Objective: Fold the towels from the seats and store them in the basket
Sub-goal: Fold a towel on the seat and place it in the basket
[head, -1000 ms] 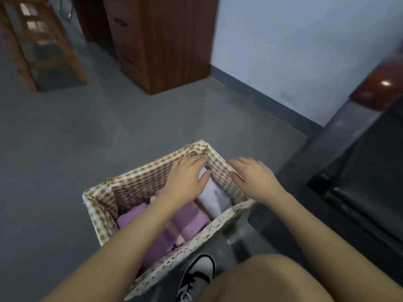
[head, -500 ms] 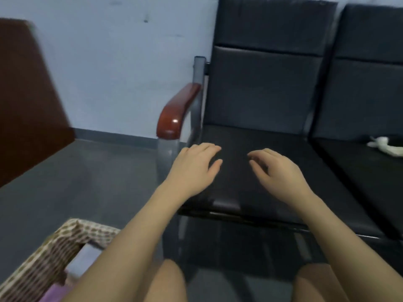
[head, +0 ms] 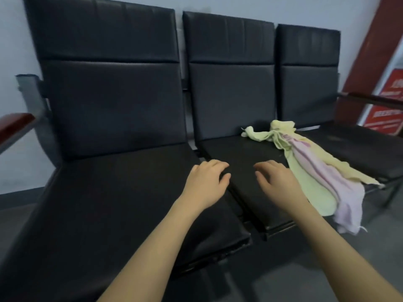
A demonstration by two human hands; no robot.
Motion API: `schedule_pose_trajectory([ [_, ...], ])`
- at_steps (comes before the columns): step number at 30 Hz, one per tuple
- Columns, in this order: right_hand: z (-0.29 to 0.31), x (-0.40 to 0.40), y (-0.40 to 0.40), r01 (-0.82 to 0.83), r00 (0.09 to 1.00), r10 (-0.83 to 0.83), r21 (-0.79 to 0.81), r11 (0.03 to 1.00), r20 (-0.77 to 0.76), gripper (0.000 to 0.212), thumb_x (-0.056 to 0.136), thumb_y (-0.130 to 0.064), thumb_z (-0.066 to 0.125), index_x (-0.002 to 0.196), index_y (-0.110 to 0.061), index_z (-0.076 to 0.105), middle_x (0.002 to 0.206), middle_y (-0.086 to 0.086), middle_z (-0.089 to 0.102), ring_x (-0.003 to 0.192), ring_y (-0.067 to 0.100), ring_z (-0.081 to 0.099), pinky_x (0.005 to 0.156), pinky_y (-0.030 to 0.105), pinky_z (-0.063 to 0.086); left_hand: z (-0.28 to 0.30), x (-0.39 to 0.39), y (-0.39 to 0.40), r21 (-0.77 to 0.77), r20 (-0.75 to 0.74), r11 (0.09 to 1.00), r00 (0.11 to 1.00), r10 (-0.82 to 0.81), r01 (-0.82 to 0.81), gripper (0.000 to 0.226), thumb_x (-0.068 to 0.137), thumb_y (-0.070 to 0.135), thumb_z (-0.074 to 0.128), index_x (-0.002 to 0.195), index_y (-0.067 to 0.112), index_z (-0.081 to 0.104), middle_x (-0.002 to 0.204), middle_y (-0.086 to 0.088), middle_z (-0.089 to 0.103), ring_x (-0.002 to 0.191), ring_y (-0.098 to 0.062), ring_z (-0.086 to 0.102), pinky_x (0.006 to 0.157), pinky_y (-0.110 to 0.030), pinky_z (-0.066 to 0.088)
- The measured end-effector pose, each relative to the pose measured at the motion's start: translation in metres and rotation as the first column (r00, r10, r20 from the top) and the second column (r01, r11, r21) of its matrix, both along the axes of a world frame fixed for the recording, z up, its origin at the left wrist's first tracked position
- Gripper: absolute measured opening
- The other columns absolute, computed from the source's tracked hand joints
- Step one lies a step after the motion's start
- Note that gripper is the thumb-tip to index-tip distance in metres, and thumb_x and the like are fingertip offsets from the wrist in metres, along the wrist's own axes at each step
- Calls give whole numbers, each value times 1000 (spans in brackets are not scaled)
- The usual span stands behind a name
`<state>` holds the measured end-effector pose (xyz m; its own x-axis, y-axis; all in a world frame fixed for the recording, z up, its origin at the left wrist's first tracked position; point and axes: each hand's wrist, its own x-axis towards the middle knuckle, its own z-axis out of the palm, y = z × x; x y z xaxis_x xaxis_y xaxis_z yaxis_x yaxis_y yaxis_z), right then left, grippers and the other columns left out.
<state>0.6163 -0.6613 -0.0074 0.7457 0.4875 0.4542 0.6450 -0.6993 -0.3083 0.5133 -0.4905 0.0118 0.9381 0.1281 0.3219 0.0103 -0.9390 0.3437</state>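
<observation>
Both hands have left the basket, now out of sight: left hand (head: 206,182) and right hand (head: 277,182) hover loose-fingered, each grip empty, over the middle seat (head: 244,153). Just beyond, crumpled towels (head: 316,166) wait, the next to fold.

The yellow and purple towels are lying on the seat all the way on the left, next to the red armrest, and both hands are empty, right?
Not quite. The head view shows the yellow towel and the purple towel lying across the middle seat and hanging over its front edge, not on the left seat by the red armrest. The left hand and right hand are indeed empty.
</observation>
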Motion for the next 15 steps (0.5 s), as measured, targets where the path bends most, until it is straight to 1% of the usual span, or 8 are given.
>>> schedule_pose_trajectory([
  [3,-16,55,-29,119,992,-116,76,990,-42,26,92,-17,56,115,-11,66,113,6,65,105,32,59,90,43,44,-12,65,-36,-10,-45,998,997,-58,57,40,100,34,41,137,21,47,140,4,48,125,-19,44,105,-36,31],
  [4,-22,71,-37,163,986,-160,73,984,-47,28,92,-19,55,117,-13,65,116,6,64,107,31,57,93,43,42,-17,86,-47,-12,-57,997,995,-76,75,40,100,34,41,137,21,48,140,3,48,125,-19,44,105,-36,31],
  [7,-39,120,-61,293,956,-293,4,956,-5,32,94,-27,52,124,-19,61,129,2,58,120,31,49,99,41,29,-33,143,-75,-20,-92,994,989,-112,111,40,99,33,41,137,22,48,141,3,47,127,-20,40,105,-36,28],
  [9,-45,152,-75,337,941,-337,-32,941,26,37,95,-32,49,129,-20,58,135,3,54,126,31,44,101,43,28,-46,178,-89,-18,-123,991,983,-134,132,41,99,33,41,139,22,46,145,3,42,132,-19,33,107,-37,23],
  [11,-51,180,-85,373,927,-375,-137,918,14,44,97,-37,44,138,-23,48,145,2,44,134,31,35,107,44,24,-58,208,-100,-18,-152,989,977,-146,145,43,99,34,40,141,24,43,151,2,34,138,-18,25,110,-37,18],
  [13,-56,206,-91,405,909,-418,-231,885,-5,51,98,-44,36,146,-28,33,155,2,30,142,31,23,113,44,15,-68,235,-111,-41,-182,988,971,-154,149,45,100,34,39,143,25,39,155,3,26,141,-18,19,112,-39,14],
  [15,-60,230,-94,435,887,-460,-257,863,-45,55,99,-50,29,151,-31,21,159,1,18,145,32,13,116,46,7,-76,257,-122,-55,-207,986,964,-166,158,46,100,35,37,145,25,35,157,3,21,143,-18,14,112,-40,12],
])
